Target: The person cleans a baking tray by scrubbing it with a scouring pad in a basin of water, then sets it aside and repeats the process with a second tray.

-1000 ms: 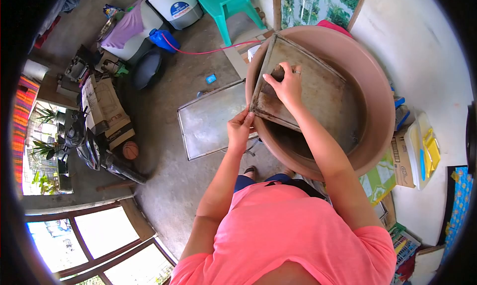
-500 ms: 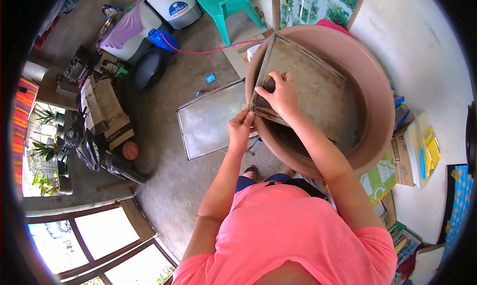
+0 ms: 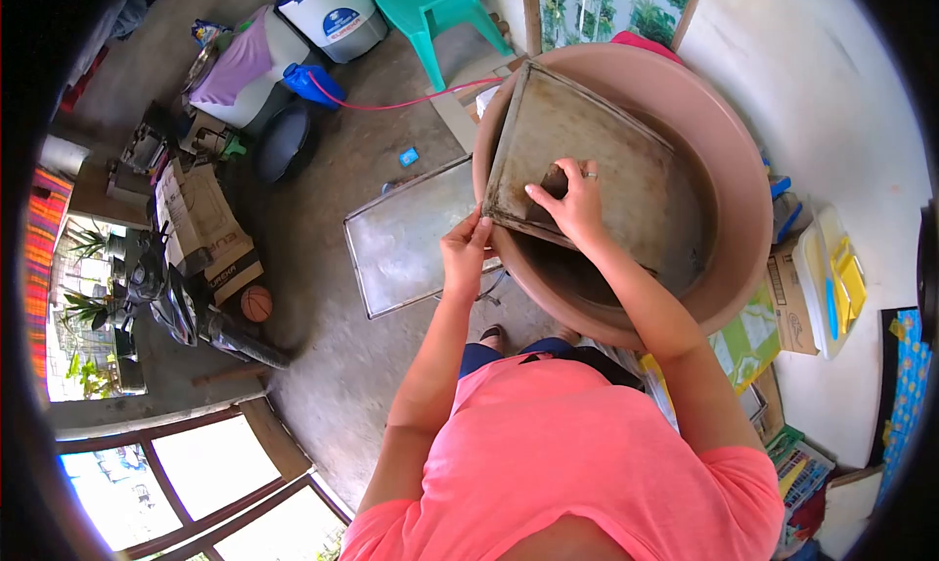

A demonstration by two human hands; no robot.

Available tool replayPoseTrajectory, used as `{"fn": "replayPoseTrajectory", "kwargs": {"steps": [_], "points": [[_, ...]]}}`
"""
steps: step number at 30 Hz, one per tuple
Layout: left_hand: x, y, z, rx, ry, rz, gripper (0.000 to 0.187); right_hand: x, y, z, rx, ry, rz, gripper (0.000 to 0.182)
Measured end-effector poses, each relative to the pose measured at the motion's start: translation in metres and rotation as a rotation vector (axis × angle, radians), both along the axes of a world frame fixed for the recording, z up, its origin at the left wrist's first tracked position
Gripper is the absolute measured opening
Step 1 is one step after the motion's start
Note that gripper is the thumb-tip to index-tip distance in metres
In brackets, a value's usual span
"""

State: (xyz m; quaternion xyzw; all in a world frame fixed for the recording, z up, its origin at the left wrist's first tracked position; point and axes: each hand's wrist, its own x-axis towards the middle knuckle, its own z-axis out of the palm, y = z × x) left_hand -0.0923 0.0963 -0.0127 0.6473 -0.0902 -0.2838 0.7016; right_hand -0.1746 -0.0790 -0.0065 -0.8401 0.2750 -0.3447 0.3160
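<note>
A flat metal tray (image 3: 597,140) with a raised rim leans inside a big brown tub (image 3: 738,160), its far side over dark water. My left hand (image 3: 466,248) pinches the tray's near left corner at the tub's edge. With curved fingers, my right hand (image 3: 575,204) holds a dark scrubbing pad (image 3: 554,182) against the tray's surface, near its middle. On the floor to the left of the tub lies a second metal tray (image 3: 411,236).
A green plastic chair (image 3: 430,8), a blue container (image 3: 311,87) with a pink hose and a black basin (image 3: 284,145) stand beyond. Left are cardboard (image 3: 210,219), a basketball (image 3: 256,304) and a motorcycle (image 3: 171,287). A white wall rises right.
My right hand has moved right with the dark pad, from near the tray's left edge towards its middle. My left hand still holds the corner. The view has shifted slightly.
</note>
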Motion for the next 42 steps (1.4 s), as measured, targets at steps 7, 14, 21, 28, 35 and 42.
{"fn": "replayPoseTrajectory", "kwargs": {"steps": [7, 14, 21, 28, 35, 42], "points": [[0.001, 0.001, -0.001, 0.018, -0.019, -0.017, 0.039, -0.004, 0.0, -0.002, -0.083, 0.017, -0.037, 0.052], [0.002, 0.0, 0.0, 0.051, -0.017, -0.004, 0.039, -0.009, 0.0, -0.004, -0.004, 0.042, -0.066, 0.051], [0.001, 0.001, 0.001, 0.052, -0.022, 0.008, 0.036, -0.008, -0.005, -0.015, 0.058, -0.05, -0.15, 0.053], [0.0, 0.0, 0.005, 0.002, 0.007, 0.03, 0.035, -0.008, -0.013, -0.016, 0.077, 0.04, -0.138, 0.057], [0.01, 0.005, -0.001, -0.004, -0.039, -0.041, 0.037, -0.012, -0.012, -0.006, 0.248, 0.084, 0.021, 0.066], [0.049, 0.004, 0.005, 0.031, -0.107, -0.063, 0.043, -0.015, -0.022, 0.0, 0.348, -0.018, -0.266, 0.064]]}}
